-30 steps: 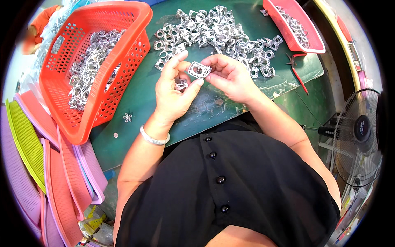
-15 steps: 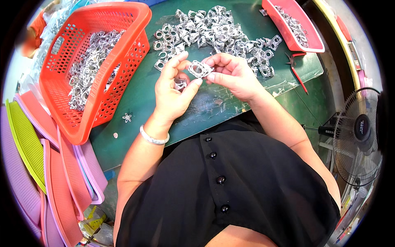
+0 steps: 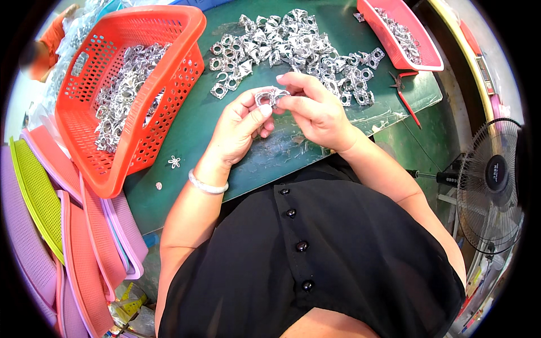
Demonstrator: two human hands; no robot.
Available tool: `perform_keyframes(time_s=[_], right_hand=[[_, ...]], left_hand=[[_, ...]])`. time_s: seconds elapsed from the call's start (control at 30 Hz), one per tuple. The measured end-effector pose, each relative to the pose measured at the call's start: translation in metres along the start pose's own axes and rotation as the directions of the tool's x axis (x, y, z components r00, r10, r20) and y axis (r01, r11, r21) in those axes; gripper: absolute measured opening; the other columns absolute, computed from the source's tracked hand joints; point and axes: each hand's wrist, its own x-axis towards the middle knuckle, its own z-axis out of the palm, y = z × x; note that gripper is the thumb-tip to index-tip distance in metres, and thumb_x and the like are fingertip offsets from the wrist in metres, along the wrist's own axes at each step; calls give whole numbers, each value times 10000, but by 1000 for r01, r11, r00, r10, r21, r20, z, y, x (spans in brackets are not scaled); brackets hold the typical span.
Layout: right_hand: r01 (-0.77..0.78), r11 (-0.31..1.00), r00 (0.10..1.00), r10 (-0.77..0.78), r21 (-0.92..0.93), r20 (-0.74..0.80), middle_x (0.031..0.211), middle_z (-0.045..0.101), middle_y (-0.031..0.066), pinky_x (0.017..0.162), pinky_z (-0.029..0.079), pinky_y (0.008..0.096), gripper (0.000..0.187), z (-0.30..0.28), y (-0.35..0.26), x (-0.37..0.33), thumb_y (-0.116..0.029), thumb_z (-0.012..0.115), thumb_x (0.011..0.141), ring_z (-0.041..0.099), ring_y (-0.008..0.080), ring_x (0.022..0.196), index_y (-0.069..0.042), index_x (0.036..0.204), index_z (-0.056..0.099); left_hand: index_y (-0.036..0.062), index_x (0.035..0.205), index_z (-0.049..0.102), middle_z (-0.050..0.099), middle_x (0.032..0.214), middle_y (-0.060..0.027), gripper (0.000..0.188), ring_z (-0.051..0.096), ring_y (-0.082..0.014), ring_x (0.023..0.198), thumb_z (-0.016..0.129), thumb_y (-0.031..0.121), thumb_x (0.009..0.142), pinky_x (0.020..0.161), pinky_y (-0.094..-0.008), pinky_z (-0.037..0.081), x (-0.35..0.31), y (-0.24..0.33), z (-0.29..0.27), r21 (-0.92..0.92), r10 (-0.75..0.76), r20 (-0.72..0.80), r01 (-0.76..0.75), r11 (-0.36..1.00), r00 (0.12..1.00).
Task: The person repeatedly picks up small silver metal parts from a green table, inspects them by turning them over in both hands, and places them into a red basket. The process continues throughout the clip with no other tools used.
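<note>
Between my two hands, above the near edge of the green table, is a small silvery metal casting with a ring-shaped opening. My left hand, with a pale bangle on its wrist, pinches it between thumb and fingers. From the other side my right hand grips the casting with thumb and fingertips. Whether the left palm holds another piece is hidden by the fingers. Just beyond my hands lies a heap of similar metal castings, spread loosely over the table.
A red perforated basket with metal pieces stands at the left, a pink tray with more at the far right. Red-handled pliers lie by the table's right edge. Coloured baskets are stacked lower left; a fan stands right.
The casting has been turned and now sits lower between the fingertips. My left fingers have curled in around it, and my right hand has shifted its grip.
</note>
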Motion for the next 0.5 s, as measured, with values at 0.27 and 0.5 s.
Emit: perform_keyframes(time_s=[0.27, 0.5], right_hand=[[-112, 987, 984, 94, -118, -149, 918, 606, 105, 701, 480, 315, 191, -32, 17, -1, 72, 577, 702, 590, 262, 839, -30, 862, 602], [-193, 913, 976, 217, -360, 27, 939, 584, 99, 782, 427, 363, 195, -60, 22, -17, -44, 619, 717, 539, 277, 901, -51, 911, 603]], left_hand=[[15, 1110, 527, 619, 902, -82, 284, 537, -80, 647, 585, 62, 836, 551, -203, 435, -19, 55, 9, 327, 489, -172, -419, 847, 855], [-17, 1077, 584, 605, 1019, -165, 388, 572, -245, 935, 692, 184, 762, 834, -331, 436, -48, 153, -11, 949, 970, 44, 295, -116, 240]])
